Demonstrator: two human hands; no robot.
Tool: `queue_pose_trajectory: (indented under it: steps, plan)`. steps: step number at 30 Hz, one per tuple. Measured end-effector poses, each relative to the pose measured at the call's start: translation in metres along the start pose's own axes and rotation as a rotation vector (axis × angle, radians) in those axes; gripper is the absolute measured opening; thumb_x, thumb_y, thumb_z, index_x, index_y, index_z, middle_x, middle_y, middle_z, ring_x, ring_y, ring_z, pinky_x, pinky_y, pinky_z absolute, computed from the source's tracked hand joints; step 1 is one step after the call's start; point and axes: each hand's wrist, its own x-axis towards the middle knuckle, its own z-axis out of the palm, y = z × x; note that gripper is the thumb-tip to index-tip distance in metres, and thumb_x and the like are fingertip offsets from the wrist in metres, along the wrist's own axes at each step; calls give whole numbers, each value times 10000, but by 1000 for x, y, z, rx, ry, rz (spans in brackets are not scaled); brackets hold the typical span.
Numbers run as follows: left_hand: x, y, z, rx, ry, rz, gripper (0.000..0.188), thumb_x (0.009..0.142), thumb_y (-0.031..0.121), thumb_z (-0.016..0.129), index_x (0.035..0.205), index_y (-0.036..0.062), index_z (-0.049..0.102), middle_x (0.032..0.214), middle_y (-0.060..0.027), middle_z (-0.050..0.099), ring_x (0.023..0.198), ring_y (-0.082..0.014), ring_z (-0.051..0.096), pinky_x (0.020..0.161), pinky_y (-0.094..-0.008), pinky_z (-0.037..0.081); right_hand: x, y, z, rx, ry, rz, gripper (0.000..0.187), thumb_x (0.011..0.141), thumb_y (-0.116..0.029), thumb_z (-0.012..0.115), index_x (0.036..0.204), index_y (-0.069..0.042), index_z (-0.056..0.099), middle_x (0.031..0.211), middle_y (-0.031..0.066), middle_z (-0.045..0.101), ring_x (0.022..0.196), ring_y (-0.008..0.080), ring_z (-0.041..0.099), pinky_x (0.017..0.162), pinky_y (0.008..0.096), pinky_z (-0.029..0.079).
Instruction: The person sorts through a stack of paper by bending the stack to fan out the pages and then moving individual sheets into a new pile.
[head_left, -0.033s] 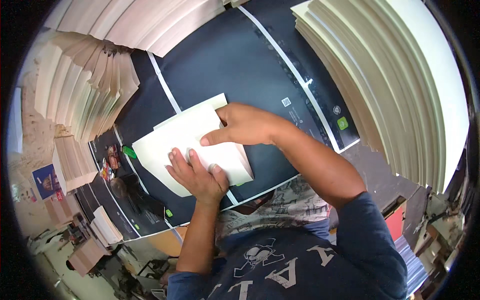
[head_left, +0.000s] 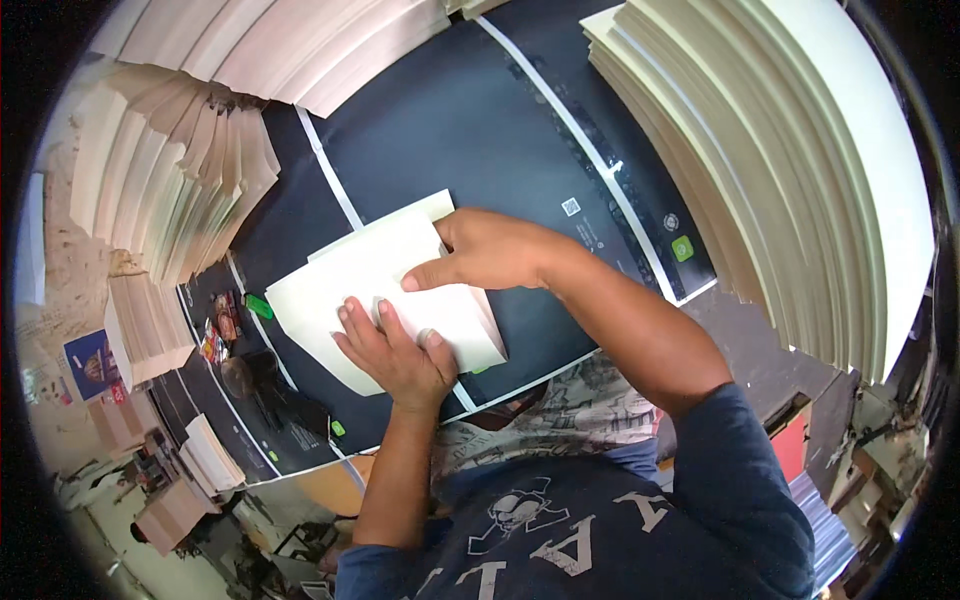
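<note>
A folded white sheet of paper (head_left: 350,265), perhaps several sheets together, lies slanted on the dark table. My left hand (head_left: 405,365) rests on its near part, fingers spread and pressed flat, holding nothing. From the right my right hand (head_left: 490,250) reaches across and grips the paper's right edge. Its thumb lies on top, pointing left; the other fingers curl past the edge and are mostly hidden. Below that hand the layers stand slightly apart at the right side.
Tall paper stacks rise at the right (head_left: 760,170), the far side (head_left: 290,50) and the left (head_left: 180,170). Left of the paper lie a green object (head_left: 259,306), small wrappers (head_left: 215,340) and a dark tool-like item (head_left: 275,385). White strips (head_left: 560,100) cross the black tabletop (head_left: 430,110).
</note>
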Motion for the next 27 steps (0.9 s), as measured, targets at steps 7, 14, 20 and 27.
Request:
queue_pose_trajectory:
  steps: [7, 14, 20, 27]
  plan:
    - [7, 0, 1, -17, -76, -25, 684, 951, 417, 385, 1436, -57, 292, 1512, -354, 203, 1417, -502, 182, 1113, -664, 85, -20, 1, 33, -785, 382, -384, 387, 870, -255, 649, 1193, -42, 638, 1068, 94, 654, 1020, 256, 615, 912, 383, 450]
    - [15, -4, -1, 168, -333, -48, 694, 932, 401, 459, 1521, 80, 279, 1580, -219, 212, 1467, -384, 186, 1128, -635, 103, -19, -26, 60, -1242, 732, -282, 632, 851, -339, 616, 1371, -20, 454, 1369, 197, 494, 1248, 342, 473, 1024, 470, 363]
    - [9, -11, 10, 64, -224, -27, 604, 1000, 370, 423, 1532, 125, 276, 1602, -140, 219, 1480, -305, 206, 1169, -539, 135, -28, 34, 147, -617, 483, -846, 773, 821, -671, 561, 1378, -137, 502, 1511, 130, 386, 1431, 300, 307, 1179, 500, 158]
    - [18, -37, -13, -167, -475, -32, 555, 955, 364, 460, 1451, 114, 444, 1562, -142, 317, 1455, -323, 266, 1155, -542, 160, -23, 23, 132, -562, 415, -515, 1000, 742, -778, 577, 1329, 25, 473, 1443, 251, 385, 1418, 412, 267, 1160, 596, 120]
